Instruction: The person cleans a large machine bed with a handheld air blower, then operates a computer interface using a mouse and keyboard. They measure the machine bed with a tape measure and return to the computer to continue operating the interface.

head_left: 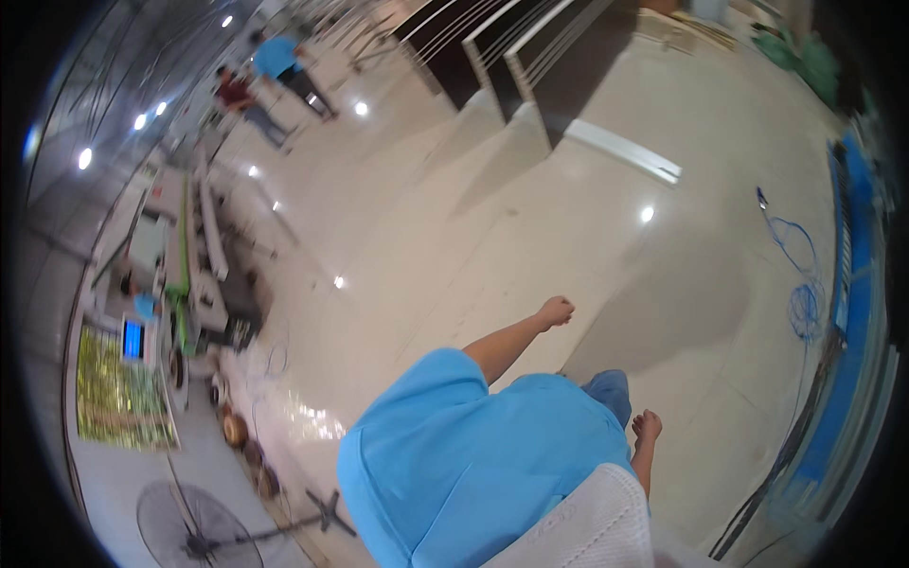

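Note:
My left hand (556, 311) swings out ahead of my body over the pale tiled floor, its fingers curled closed with nothing showing in them. Lower and to the right, my right hand (648, 425) hangs beside my jeans (609, 393), also curled into a loose fist. Neither hand touches anything. Beyond the left hand, a long white strip or panel (625, 151) lies on the floor next to several dark upright panels (578, 66) with pale edges. My light blue shirt (454, 445) and a white mask (587, 521) fill the lower part of the picture.
A blue coiled hose (803, 312) lies on the right, by a long blue machine frame (847, 312). On the left stand a long machine (194, 256), a lit screen (133, 339) and a standing fan (197, 542). Two people (277, 59) are at the far left.

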A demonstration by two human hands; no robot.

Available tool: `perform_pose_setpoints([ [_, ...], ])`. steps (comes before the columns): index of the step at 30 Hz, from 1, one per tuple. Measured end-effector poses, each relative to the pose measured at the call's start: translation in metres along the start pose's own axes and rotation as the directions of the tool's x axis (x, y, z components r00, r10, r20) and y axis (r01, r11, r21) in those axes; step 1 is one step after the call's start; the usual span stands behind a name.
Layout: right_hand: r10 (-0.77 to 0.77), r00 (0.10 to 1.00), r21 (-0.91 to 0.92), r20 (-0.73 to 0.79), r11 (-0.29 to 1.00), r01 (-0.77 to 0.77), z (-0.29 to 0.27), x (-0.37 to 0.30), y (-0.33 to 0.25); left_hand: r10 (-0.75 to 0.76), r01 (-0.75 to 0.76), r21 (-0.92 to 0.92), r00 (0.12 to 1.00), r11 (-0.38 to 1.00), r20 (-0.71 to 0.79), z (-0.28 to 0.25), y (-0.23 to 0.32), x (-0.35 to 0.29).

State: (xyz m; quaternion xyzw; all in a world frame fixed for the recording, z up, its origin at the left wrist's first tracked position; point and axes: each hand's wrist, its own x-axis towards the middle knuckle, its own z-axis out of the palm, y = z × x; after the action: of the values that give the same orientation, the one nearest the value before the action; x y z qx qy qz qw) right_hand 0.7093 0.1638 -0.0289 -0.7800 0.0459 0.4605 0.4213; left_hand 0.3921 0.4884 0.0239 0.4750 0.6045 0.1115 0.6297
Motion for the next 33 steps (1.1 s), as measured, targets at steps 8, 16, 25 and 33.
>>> perform_pose_setpoints([
  [8,-0.136,0.984,-0.388,-0.115,0.918,0.081,0.018,0.125,-0.074,0.145,-0.145,-0.017,0.971,0.989,0.192,0.093,0.209,0.165],
  [16,-0.053,0.995,-0.259,-0.083,0.965,0.030,0.010,0.283,-0.287,-0.290,0.288,0.042,0.955,0.957,0.054,0.063,0.196,0.252],
  [25,-0.004,0.995,-0.096,-0.099,0.995,-0.006,0.055,0.432,-0.537,-0.172,-0.227,0.877,0.930,0.424,0.324,0.053,0.243,0.394],
  [33,-0.092,0.996,-0.477,0.004,0.875,0.083,0.080,0.562,-0.680,-0.011,-0.007,0.105,0.986,0.994,0.165,0.270,0.547,0.591],
])
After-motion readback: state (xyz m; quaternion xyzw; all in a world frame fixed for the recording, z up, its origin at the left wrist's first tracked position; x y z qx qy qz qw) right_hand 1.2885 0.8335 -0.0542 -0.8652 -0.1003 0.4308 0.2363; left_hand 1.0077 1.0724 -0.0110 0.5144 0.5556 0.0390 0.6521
